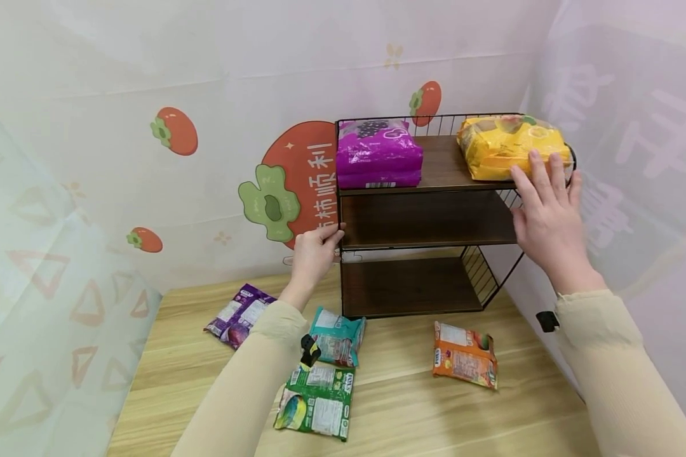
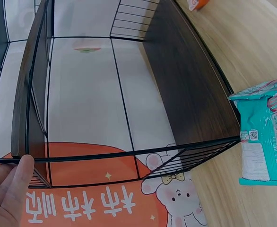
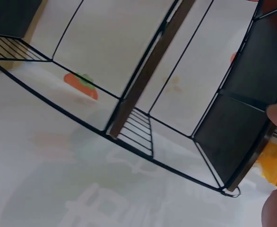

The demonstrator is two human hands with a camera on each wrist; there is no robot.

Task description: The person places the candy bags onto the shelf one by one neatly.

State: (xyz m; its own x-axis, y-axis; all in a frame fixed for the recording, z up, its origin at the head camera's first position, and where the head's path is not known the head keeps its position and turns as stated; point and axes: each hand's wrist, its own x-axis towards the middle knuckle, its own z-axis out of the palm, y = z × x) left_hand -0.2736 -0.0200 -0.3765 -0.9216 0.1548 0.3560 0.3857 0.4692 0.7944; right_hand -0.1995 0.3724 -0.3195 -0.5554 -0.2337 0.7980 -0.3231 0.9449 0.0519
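Note:
A three-tier shelf rack [image 1: 423, 222] with dark wood boards and a black wire frame stands at the back of the table. My left hand [image 1: 313, 255] pinches its left side frame by the middle board; in the left wrist view, fingertips [image 2: 21, 182] lie against the black wire. On the top board, a yellow fruit-print package [image 1: 486, 155] sits at the right end. My right hand [image 1: 551, 222] touches its front with fingers spread and extended, the thumb lower by the board's edge. A purple grape-print package [image 1: 380, 157] occupies the left end of that board.
Several flat snack bags lie on the wooden table [image 1: 400, 412]: purple [image 1: 240, 315], teal [image 1: 338, 336], green [image 1: 318, 400] and orange [image 1: 465, 355]. The two lower boards are bare. Printed cloth walls [image 1: 251, 70] close in behind and on both sides.

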